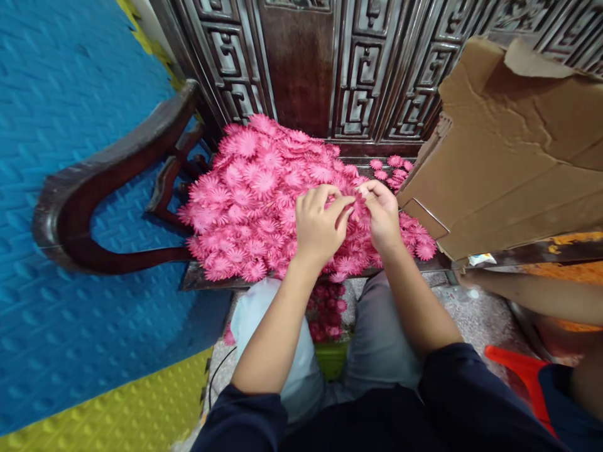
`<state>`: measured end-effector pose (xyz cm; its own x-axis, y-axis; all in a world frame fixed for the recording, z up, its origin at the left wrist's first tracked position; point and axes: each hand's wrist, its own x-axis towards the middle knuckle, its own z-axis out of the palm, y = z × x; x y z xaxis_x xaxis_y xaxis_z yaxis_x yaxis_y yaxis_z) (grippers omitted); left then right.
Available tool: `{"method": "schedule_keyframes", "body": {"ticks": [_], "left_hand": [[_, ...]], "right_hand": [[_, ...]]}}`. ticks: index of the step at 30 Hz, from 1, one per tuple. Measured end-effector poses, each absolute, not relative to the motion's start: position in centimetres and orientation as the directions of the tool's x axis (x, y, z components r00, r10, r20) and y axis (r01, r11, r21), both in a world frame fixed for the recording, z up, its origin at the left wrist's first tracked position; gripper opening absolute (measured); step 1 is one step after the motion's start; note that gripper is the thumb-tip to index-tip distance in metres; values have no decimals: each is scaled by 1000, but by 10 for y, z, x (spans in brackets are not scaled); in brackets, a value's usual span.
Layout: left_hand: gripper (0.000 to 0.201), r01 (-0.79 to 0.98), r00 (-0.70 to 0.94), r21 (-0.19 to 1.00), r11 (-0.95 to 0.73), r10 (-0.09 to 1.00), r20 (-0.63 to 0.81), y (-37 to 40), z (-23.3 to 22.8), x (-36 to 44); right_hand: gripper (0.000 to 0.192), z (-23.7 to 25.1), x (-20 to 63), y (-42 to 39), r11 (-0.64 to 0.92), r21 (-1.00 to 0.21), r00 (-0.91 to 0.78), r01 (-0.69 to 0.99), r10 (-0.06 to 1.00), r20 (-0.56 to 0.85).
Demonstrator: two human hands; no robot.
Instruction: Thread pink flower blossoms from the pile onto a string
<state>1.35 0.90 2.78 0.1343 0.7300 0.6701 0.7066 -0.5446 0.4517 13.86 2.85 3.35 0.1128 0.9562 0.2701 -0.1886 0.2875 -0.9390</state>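
A big heap of pink artificial flowers (pixel 245 194) with spiky petals covers the seat of a dark wooden bench (pixel 207 276). Over the right part of the heap, my left hand (pixel 320 220) and my right hand (pixel 382 213) come close together. Thumb and fingers of both hands are pinched around one small pink flower (pixel 360 206) between them. Its edges blend into the pink behind it, and the fingers hide part of it.
Carved wood panelling (pixel 301 69) rises behind the heap. A torn cardboard box (pixel 509 157) stands to the right, near another person's arm (pixel 541 295). The bench's curved armrest (pixel 61 232) is at left. More flowers (pixel 327 307) and a green container (pixel 331 359) are between my knees.
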Motion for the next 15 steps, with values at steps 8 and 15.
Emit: {"method": "schedule_keyframes", "body": {"ticks": [8,15], "left_hand": [[8,778,218,368,-509,768,602,11,29,14],[11,746,250,373,-552,750,612,10,30,17]], "right_hand": [[13,24,142,35,199,-943,-9,-268,978,209],[26,29,136,33,-87,-845,-81,-528,995,-52]]}}
